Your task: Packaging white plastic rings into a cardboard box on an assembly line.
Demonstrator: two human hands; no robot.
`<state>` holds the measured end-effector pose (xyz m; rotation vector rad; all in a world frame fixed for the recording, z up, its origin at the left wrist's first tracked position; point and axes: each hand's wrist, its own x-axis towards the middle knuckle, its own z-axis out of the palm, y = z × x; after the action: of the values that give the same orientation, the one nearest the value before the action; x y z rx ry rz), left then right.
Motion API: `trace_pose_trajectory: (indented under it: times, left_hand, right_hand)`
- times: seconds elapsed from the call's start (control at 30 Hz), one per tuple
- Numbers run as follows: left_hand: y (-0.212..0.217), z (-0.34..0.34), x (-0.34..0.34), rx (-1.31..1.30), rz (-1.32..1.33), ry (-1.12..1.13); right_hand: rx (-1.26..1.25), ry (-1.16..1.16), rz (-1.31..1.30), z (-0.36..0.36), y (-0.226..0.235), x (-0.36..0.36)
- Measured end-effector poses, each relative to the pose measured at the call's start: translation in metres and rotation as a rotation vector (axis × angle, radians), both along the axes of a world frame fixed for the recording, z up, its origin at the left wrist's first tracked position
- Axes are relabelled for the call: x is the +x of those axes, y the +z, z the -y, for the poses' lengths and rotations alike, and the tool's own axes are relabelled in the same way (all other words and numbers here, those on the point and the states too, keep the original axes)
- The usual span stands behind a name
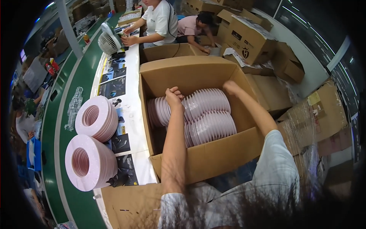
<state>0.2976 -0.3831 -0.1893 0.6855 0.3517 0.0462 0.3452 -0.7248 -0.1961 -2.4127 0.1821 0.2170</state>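
A large open cardboard box (202, 160) stands in front of me. Inside lie two rows of pale pink ring-shaped discs (211, 101), stacked on edge and partly wrapped in clear film. My left hand (174, 95) is over the left part of the far row, its fingers curled in; whatever they hold, if anything, is hidden. Near the box's far right inner corner is my right hand (230, 87), its fingers too blurred to read. Two more stacks of pink rings, a far one (97, 118) and a near one (91, 162), lie on the table left of the box.
A white fan (109, 40) stands on the long table, whose top bears dark printed sheets (112, 87). Crumpled clear plastic (74, 107) lies on the green surface. Cardboard boxes (249, 40) pile up behind and to the right. Two people work beyond the box.
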Motion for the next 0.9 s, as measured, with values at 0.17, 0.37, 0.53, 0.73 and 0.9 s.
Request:
trace_pose_trajectory:
  times: [0.17, 0.37, 0.53, 0.73, 0.9]
  left_hand:
    - [-0.014, -0.019, -0.009, 0.138, 0.017, -0.026]
    - [0.007, -0.014, -0.018, 0.203, 0.152, -0.013]
    - [0.015, -0.003, -0.019, 0.187, 0.222, -0.027]
    - [0.015, -0.001, -0.024, 0.296, 0.233, -0.025]
    - [0.007, -0.004, -0.021, 0.395, 0.248, -0.092]
  right_hand:
    - [0.185, -0.306, -0.37, -0.008, -0.088, -0.024]
    - [0.359, -0.393, -0.48, -0.006, -0.109, -0.009]
    - [0.505, -0.255, -0.484, 0.016, -0.15, 0.012]
    - [0.387, -0.377, -0.316, 0.041, -0.148, 0.022]
    - [0.412, -0.534, -0.226, 0.024, -0.06, 0.012]
